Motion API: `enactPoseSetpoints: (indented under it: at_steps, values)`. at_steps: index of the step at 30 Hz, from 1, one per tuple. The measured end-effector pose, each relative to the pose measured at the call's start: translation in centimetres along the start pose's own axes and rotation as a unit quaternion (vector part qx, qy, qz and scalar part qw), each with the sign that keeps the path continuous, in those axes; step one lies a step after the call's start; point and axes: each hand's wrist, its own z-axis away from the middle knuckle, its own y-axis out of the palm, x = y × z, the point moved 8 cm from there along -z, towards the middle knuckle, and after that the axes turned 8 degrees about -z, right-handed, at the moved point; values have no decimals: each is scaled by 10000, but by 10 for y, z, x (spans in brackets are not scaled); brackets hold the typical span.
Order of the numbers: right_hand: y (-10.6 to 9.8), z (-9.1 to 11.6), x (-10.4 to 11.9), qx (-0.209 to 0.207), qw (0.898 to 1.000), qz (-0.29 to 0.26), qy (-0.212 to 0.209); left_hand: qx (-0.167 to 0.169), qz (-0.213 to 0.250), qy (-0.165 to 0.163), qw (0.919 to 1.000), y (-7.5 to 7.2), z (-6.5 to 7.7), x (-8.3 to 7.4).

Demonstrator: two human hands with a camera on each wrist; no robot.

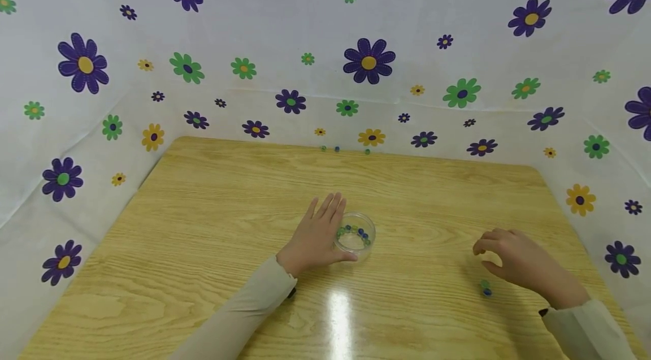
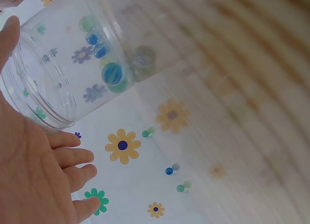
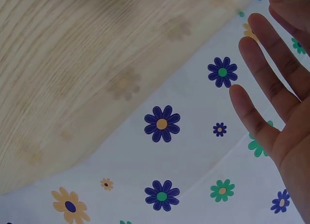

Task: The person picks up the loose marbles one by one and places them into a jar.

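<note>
A clear round jar [image 1: 358,218] stands near the middle of the table with several green and blue marbles [image 2: 112,73] at its bottom. My left hand [image 1: 316,235] is at the jar's left side, fingers straight and thumb spread along the near side. In the left wrist view the palm [image 2: 29,170] faces the jar. Over the right part of the table hovers my right hand [image 1: 524,264], its fingers loosely bent and holding nothing. Just below it on the wood lie a green marble [image 1: 485,283] and a blue marble [image 1: 487,292], close together.
Along the far edge of the wooden table [image 1: 213,196] lie a green marble [image 1: 324,148], a blue marble [image 1: 337,149] and another green marble [image 1: 368,151]. White flower-printed cloth [image 1: 305,21] rises behind the table and at both sides.
</note>
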Motion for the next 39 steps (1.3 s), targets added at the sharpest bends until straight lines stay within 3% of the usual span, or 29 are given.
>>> enactPoseSetpoints:
  at_steps: [13, 19, 25, 39]
  values:
    - [13, 12, -1, 39, 9992, -387, -20, -28, -6, 9, 10000, 2, 0, 0]
    - [20, 15, -2, 256, 9984, -476, 160, 13, -7, 15, 10000, 2, 1, 0]
    - [26, 18, -2, 449, 9961, -764, 51, 48, -45, 17, 10000, 1, 2, 0]
    - [36, 28, -5, 613, 9952, -741, 153, -30, 0, 33, 10000, 0, 2, 0]
